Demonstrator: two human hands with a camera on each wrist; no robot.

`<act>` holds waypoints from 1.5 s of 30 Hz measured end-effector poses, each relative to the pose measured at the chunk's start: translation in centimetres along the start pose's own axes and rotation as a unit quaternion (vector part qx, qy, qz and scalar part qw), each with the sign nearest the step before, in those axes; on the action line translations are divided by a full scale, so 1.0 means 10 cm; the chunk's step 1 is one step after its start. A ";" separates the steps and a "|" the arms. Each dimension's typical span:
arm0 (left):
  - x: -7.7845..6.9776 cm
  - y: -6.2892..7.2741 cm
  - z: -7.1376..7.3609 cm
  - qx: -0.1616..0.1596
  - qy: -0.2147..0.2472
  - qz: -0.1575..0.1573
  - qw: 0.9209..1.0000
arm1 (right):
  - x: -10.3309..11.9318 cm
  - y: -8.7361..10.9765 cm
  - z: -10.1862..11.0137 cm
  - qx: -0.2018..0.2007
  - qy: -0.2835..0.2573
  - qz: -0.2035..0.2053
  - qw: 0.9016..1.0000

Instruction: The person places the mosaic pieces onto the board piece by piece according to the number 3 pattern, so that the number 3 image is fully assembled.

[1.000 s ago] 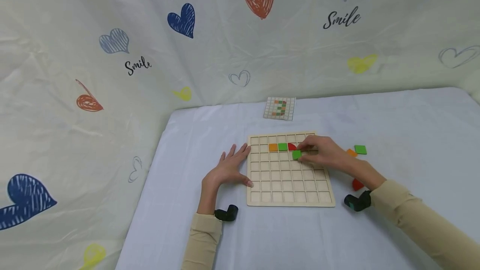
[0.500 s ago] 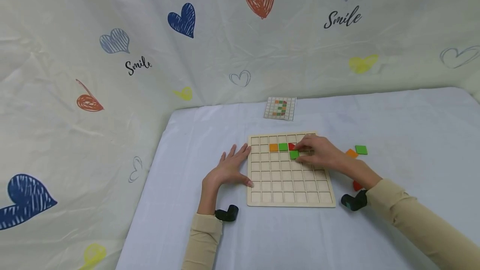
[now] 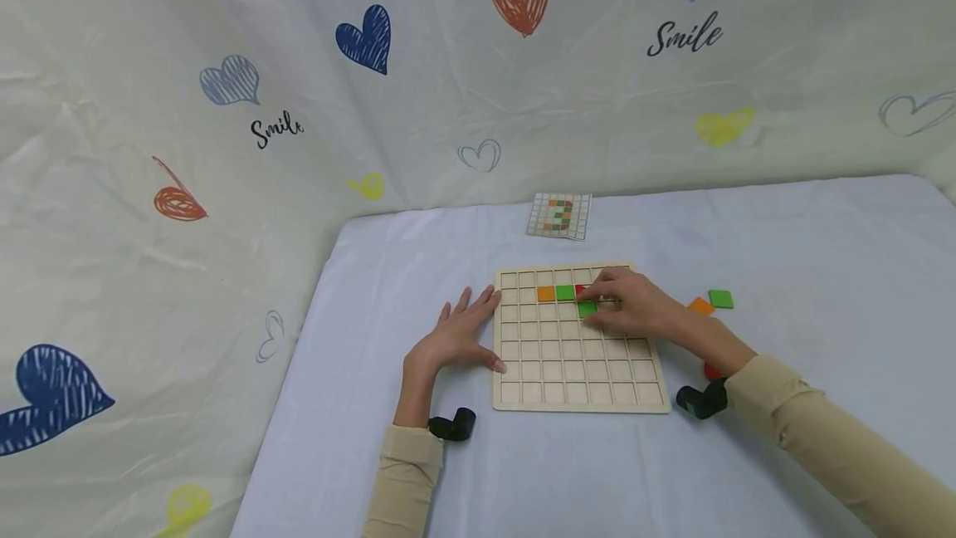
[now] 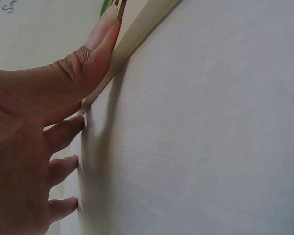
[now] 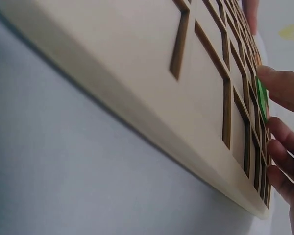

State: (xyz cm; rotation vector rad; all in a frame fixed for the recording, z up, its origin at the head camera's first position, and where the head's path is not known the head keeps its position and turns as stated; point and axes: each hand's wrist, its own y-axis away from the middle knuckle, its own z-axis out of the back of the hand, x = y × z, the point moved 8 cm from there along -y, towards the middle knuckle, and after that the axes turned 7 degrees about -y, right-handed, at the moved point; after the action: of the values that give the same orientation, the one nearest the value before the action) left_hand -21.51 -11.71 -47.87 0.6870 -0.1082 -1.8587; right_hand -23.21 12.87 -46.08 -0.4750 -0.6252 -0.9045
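At the far left, a pale, creased backdrop printed with scribbled hearts hangs behind the counter, which is draped in white cloth. My left hand is spread wide, fingers splayed and holding nothing, with its thumb laid on the left rim of the square wooden board. The board is pale and smooth, round-cornered, with raised strips dividing it into shallow square cells. Behind it lies a thin gridded card, coloured squares printed on it. In an upper row of the board sit a flat orange square, a green square and a red piece (mostly covered by my fingertips). Just below the red one, my right hand pinches a second green square at the board's surface, thumb and fingers bent close around its edges. Past the board, an orange tile, a partly hidden red piece with a curved edge and a glossy green tile lie on the cloth.
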 end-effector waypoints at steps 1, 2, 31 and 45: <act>0.00 0.00 0.00 -0.001 0.000 -0.001 1.000 | 0.00 0.00 0.00 0.002 0.003 0.001 1.000; -0.01 0.00 0.00 -0.001 -0.001 -0.001 1.000 | 0.00 0.00 0.00 0.003 0.003 0.001 1.000; -0.02 -0.01 0.00 -0.004 -0.002 0.000 1.000 | -0.12 0.32 0.32 -0.025 0.030 -0.029 0.999; -0.01 -0.01 -0.03 -0.005 -0.006 0.002 1.000 | -0.25 0.69 0.62 -0.100 0.062 0.010 0.993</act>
State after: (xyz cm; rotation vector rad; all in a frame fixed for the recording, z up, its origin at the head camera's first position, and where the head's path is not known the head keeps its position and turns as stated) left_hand -21.41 -11.51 -48.07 0.6679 -0.1088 -1.8595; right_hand -20.41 21.87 -44.11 -0.5987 -0.4178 -0.9744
